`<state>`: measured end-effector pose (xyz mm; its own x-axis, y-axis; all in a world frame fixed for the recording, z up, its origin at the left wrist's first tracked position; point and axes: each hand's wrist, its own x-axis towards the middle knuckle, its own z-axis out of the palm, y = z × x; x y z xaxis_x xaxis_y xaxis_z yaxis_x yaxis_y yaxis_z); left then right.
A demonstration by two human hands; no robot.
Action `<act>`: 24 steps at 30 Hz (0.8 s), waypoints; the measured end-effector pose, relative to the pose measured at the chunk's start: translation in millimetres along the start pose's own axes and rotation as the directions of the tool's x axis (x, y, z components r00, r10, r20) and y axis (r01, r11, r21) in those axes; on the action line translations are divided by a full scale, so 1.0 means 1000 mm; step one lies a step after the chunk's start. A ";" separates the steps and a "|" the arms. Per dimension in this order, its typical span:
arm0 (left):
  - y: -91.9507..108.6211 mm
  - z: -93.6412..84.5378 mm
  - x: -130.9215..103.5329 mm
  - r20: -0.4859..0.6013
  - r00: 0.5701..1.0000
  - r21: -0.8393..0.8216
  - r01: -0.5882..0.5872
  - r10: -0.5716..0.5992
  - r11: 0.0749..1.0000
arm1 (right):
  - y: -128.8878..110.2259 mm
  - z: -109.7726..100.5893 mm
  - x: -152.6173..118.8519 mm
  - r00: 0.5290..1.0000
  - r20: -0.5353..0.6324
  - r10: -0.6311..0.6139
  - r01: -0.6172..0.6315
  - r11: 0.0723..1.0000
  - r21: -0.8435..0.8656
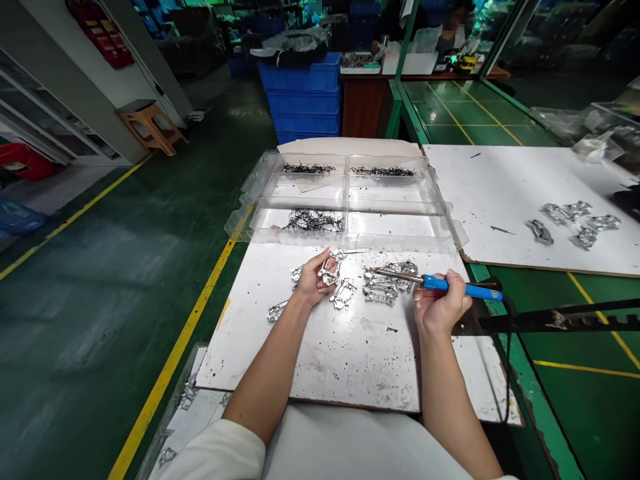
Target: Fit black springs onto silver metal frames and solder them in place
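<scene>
My left hand (314, 280) is closed on a shiny silver metal frame (331, 268), held just over the white board. Another silver frame (344, 294) lies flat right below it, and more silver parts (277, 311) lie to the left, partly behind my hand and forearm. In my right hand (443, 303) is a soldering iron (434, 283) with a blue handle, its metal shaft pointing left. The tip hovers above or rests on a cluster of silver frames (381, 291); which of the two I cannot tell. A black cord hangs from the handle's end.
Behind the frames lies a clear plastic tray (347, 200) with heaps of thin black pieces (314, 220). On the right board (500, 200) sit several silver parts (583, 220). Blue crates (303, 93) stand beyond, and a person (453, 37) is at the back. Dark specks dot the white work board (345, 360).
</scene>
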<state>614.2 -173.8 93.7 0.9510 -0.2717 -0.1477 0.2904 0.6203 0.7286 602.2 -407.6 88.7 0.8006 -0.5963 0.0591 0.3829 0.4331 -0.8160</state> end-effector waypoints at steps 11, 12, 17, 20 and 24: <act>-0.007 0.002 -0.008 0.054 0.995 0.125 0.077 -0.084 0.989 | 0.004 -0.001 -0.001 0.990 0.125 0.058 -0.049 0.996 -0.075; -0.007 0.003 -0.008 0.052 0.996 0.132 0.069 -0.076 0.989 | 0.004 -0.001 -0.001 0.990 0.126 0.056 -0.046 0.996 -0.077; -0.007 0.003 -0.008 0.041 0.996 0.166 0.077 -0.085 0.983 | 0.006 -0.001 -0.001 0.988 0.144 0.062 -0.050 0.995 -0.087; -0.008 0.002 -0.007 0.063 0.993 0.160 0.092 -0.103 0.983 | 0.006 0.001 -0.002 0.985 0.163 0.063 -0.051 0.996 -0.080; -0.007 0.002 -0.007 0.076 0.991 0.157 0.096 -0.109 0.983 | 0.007 0.002 -0.002 0.983 0.169 0.067 -0.055 0.996 -0.077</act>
<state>605.3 -178.0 90.9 0.9028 -0.3926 -0.1753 0.3602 0.4679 0.8070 603.7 -402.0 84.2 0.8907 -0.4434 0.1002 0.3018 0.4120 -0.8597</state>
